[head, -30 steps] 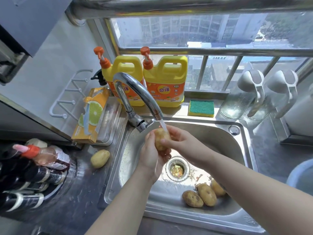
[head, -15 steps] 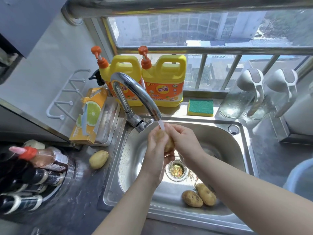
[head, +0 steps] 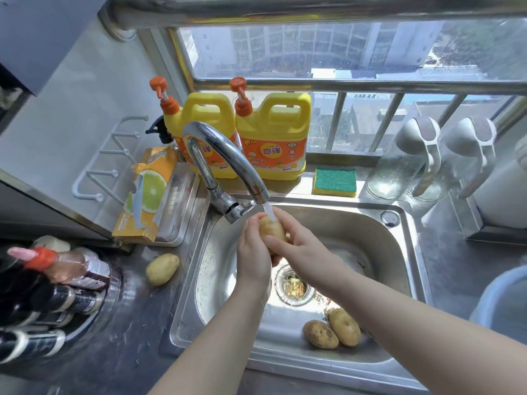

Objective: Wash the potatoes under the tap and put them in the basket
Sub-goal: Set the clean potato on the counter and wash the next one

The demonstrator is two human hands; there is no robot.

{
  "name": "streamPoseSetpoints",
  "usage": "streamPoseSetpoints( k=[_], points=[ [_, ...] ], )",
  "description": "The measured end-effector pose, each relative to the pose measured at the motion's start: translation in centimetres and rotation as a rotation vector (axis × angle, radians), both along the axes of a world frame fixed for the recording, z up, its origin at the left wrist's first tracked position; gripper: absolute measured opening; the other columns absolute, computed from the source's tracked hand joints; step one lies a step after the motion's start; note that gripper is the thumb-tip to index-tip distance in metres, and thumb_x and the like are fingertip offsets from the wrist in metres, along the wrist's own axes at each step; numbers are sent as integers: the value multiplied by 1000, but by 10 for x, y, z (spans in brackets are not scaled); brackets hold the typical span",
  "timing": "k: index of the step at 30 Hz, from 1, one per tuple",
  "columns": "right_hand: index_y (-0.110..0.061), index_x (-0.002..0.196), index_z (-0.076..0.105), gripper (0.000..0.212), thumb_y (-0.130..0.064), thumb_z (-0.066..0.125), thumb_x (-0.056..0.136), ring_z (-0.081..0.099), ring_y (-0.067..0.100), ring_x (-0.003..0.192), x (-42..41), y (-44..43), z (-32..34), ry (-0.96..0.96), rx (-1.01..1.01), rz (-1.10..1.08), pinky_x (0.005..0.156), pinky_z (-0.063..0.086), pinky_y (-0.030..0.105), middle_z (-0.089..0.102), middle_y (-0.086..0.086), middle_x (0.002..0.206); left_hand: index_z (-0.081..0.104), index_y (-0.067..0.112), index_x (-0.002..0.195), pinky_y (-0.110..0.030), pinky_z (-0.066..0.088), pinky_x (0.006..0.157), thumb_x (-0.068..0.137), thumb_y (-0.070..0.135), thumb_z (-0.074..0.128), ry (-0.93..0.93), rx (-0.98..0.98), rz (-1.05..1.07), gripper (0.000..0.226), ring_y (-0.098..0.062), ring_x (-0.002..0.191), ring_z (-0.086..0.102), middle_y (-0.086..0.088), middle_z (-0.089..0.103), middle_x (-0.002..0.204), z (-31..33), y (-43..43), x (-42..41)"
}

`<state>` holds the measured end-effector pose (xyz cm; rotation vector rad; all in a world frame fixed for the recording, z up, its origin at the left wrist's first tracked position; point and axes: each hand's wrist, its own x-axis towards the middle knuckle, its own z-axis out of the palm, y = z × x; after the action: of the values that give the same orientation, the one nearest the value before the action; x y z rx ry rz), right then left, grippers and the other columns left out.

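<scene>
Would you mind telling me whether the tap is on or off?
On: a white stream runs from the tap spout onto the potato held in both hands.

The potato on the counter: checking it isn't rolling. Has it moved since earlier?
No. The potato on the counter lies beside the sink rim, as before.

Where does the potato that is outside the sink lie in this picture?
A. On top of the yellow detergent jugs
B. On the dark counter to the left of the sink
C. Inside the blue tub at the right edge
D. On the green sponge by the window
B: the lone potato rests on the dark counter, left of the sink, below the lemon-printed box.
</scene>
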<state>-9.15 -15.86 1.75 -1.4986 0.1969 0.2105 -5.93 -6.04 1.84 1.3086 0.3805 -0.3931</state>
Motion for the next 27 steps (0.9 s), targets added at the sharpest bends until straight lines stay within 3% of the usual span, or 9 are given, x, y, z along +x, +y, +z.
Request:
streamPoseSetpoints(
  k=[3,5,9,12,16,21,23,26,27],
  points=[
    [-24,140,58,55,-43,63,89,67,10,96,2,4,2,17,-26,-132,76,53,28,72,-2,112,65,27,115,-37,52,72,105,37,40,-49,4,-75,29,-23,92,70,-12,71,109,1,-3,-6],
    [-18,123,71,29,-31,60,100,64,9,71,7,3,6,43,59,-247,55,48,22,72,-3,85,60,32,123,-34,54,71,99,43,41,-129,9,-159,32,-19,97,70,-11,70,115,-3,-4,-12],
    [-11,105,78,34,-30,49,106,53,11,44,12,0,13,126,171,-301,39,37,21,65,3,65,34,36,145,-41,53,95,90,52,43,-204,81,-346,59,-20,119,63,-4,60,135,-10,1,-22],
    [-16,101,77,36,-29,44,109,49,13,43,9,1,13,91,176,-232,39,37,23,60,2,60,41,30,138,-36,54,83,86,55,53,-235,73,-283,59,-19,109,68,-8,65,126,-13,0,-20],
    [-19,108,72,33,-15,39,110,51,5,51,3,6,12,9,186,-168,47,41,21,60,-11,60,61,39,109,-35,54,69,97,45,51,-194,84,-67,17,-22,99,70,-2,71,111,-7,-5,-14],
    [-17,130,65,29,-12,49,106,64,-2,81,-1,0,9,-59,80,-51,71,49,17,72,-15,96,72,31,103,-35,54,62,98,38,44,-8,24,61,29,-32,99,70,-12,69,117,-8,-2,-2],
    [-20,137,62,36,-18,61,101,67,3,92,0,-4,8,-36,21,-42,79,52,23,73,-9,111,73,26,105,-35,53,63,101,35,44,38,-12,69,30,-31,95,70,-15,70,116,-8,-1,-1],
    [-21,146,53,70,-30,77,80,68,4,86,1,-4,7,39,8,-36,77,52,23,71,-1,115,70,23,112,-36,53,70,105,29,39,23,-27,0,32,-29,96,69,-15,70,113,-7,1,-5],
    [-21,144,54,69,-29,78,80,66,2,80,1,-5,6,42,12,-40,73,51,21,70,-1,111,68,23,116,-36,51,70,106,28,38,5,-40,-32,33,-30,96,68,-17,70,115,-8,2,-6]
  ],
)
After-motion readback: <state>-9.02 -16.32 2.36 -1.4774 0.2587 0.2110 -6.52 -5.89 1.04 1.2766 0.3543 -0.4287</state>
